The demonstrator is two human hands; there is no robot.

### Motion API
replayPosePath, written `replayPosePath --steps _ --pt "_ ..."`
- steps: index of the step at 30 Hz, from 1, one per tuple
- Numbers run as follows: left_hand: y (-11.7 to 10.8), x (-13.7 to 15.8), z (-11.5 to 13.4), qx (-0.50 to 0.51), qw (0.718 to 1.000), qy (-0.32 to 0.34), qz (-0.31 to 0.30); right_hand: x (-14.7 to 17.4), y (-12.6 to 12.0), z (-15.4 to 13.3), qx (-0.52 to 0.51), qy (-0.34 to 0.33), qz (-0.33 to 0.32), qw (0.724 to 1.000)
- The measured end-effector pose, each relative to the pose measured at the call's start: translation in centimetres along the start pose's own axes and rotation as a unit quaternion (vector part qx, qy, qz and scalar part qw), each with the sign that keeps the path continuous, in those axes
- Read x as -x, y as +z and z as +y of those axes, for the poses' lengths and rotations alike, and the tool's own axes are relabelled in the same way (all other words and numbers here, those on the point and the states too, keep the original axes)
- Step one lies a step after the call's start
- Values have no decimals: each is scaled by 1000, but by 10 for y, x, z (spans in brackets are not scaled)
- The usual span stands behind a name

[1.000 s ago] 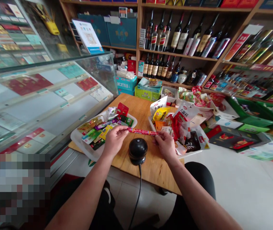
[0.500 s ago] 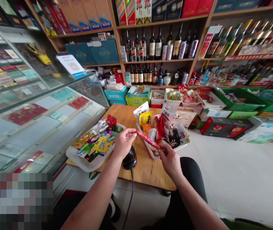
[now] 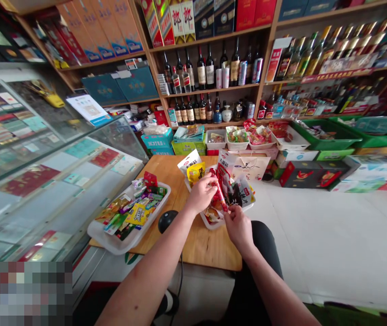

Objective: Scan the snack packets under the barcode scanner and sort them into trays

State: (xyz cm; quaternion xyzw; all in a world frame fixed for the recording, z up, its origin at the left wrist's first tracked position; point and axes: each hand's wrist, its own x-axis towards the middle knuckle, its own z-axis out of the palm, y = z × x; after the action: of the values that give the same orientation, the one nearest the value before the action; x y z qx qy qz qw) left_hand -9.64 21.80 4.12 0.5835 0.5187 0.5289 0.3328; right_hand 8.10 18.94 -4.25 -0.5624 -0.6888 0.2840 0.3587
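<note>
We have one red stick-shaped packet (image 3: 221,196): long, narrow, glossy wrapper, small lighter markings along it, print too small for us to read. Looks straight, no bend or fold that we can see. Held at both ends: left hand (image 3: 202,193) on the far end, right hand (image 3: 241,229) on the near end, middle stretch exposed between them. We log the pose as slanted, far end toward upper left, near end toward lower right. In view it sits in front of the snack-filled white tray (image 3: 211,225); we can't tell whether it touches the contents. Ends partly hidden by fingers.
</note>
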Motion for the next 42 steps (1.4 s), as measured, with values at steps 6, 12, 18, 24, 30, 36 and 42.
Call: replayPosePath --steps 6,12,18,24,30,36,42 --pt "20 24 -8 -8 998 -50 -32 -6 -3 0 30 1 -8 1000" --pt "5 68 11 -32 998 -45 -12 -8 -4 -21 -6 -5 -5 1000" --pt "-47 106 29 -81 992 -49 86 -9 10 -56 -72 -54 -30 995" --pt "-129 139 -7 -91 960 -119 235 -12 42 -98 -71 -130 -90 985" --pt "-201 169 -66 65 854 -241 456 -15 84 -147 -57 -233 -174 955" --pt "-227 175 -86 235 793 -290 481 0 131 -185 -47 -329 -194 923" --pt "-244 169 -104 246 767 -327 494 14 162 -189 0 -369 -194 909"
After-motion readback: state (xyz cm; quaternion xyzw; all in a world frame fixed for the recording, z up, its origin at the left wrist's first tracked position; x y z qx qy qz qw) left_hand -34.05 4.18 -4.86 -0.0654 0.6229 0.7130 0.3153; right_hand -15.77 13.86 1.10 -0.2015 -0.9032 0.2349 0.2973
